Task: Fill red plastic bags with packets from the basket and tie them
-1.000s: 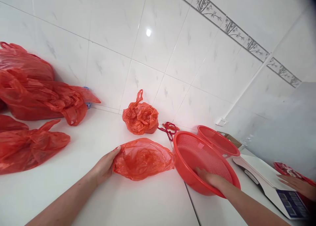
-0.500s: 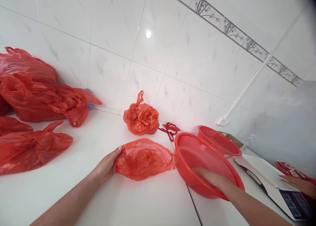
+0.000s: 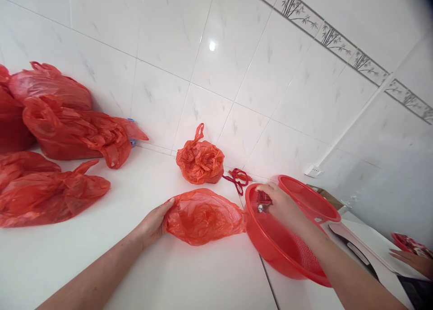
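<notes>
My left hand (image 3: 158, 223) pinches the left rim of an open red plastic bag (image 3: 207, 219) lying on the white table. The bag's mouth gapes toward me, and its right tip meets a red perforated basket (image 3: 282, 251). Over the basket's left inner side, my right hand (image 3: 280, 205) is closed around some small dark red and silvery pieces (image 3: 264, 201). Their kind is too small to make out, and the fingers partly cover them.
Several filled red bags (image 3: 67, 134) lie at the left. A crumpled red bag (image 3: 200, 162) and dark red ties (image 3: 239, 179) sit by the tiled wall. Right are a second red basket (image 3: 309, 195), a scale (image 3: 367, 244) and another person's hand (image 3: 413, 261) near a red container (image 3: 402, 241).
My right hand has risen from the basket's bottom toward its left rim, with small pieces now showing in its fingers. The left hand still holds the bag; the view has shifted slightly.
</notes>
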`<state>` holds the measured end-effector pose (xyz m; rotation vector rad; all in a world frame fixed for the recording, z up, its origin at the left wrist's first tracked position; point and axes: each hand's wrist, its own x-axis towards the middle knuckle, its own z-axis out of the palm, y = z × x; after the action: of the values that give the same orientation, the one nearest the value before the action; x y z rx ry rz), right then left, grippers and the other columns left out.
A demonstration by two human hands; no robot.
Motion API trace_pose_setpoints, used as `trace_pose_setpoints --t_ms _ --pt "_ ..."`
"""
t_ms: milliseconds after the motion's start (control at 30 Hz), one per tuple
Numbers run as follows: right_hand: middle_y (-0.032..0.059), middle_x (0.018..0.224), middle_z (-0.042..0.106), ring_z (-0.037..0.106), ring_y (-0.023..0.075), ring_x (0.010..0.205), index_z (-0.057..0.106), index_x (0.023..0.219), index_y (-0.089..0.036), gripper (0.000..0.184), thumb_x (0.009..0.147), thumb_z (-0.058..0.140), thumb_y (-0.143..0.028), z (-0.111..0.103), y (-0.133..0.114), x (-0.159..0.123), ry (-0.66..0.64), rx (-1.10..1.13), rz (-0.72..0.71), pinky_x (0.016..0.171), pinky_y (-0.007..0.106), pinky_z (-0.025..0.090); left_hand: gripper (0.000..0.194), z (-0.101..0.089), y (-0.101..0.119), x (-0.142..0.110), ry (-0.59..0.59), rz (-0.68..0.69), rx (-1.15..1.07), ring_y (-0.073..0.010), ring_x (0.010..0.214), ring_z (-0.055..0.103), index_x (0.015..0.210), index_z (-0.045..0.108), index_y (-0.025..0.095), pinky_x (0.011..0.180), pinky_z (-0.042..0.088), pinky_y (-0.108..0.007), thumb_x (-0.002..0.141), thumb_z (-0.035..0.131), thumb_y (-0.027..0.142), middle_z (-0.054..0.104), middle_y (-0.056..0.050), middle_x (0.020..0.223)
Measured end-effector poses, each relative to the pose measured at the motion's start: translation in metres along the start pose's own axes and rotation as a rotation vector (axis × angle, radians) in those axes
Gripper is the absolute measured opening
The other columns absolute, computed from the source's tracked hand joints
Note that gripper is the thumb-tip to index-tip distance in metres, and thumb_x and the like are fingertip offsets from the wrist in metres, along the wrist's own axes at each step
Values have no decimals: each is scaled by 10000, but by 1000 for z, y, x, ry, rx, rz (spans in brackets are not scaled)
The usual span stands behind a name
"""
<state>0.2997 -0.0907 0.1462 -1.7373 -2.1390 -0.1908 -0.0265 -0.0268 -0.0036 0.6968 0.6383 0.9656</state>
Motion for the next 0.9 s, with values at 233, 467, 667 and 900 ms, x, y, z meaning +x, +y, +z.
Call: trace_pose_setpoints --t_ms 233,467,667,900 --pt "3 880 446 438 115 661 557 980 -269 458 681 400 40 54 -80 29 -67 -154 -432 530 217 304 449 -1 0 1 -23 10 -11 -246 881 674 1129 592 138 774 547 -347 803 604 446 685 -136 1067" --pt "13 1017 472 517 116 781 474 1229 -316 565 755 490 -9 94 -95 49 -182 -4 -470 652 222 404 476 -2 0 1 -70 47 4 -280 990 645 1174 585 139 812 529 -358 814 581 449 656 -146 1150" --pt "23 1073 545 553 164 914 547 1135 -295 310 848 480 -198 58 -63 34 19 -21 -218 748 295 440 527 -3 1 2 -85 53 6 -289 1024 627 1250 527 154 818 521 -371 822 567 459 643 -138 1177" --pt "53 696 611 544 173 594 572 686 -213 201 801 488 -355 27 46 -15 -216 -125 251 530 309 363 572 -2 1 2 -113 45 -6 -291 1020 628 1305 484 184 808 519 -371 815 572 465 622 -134 1215"
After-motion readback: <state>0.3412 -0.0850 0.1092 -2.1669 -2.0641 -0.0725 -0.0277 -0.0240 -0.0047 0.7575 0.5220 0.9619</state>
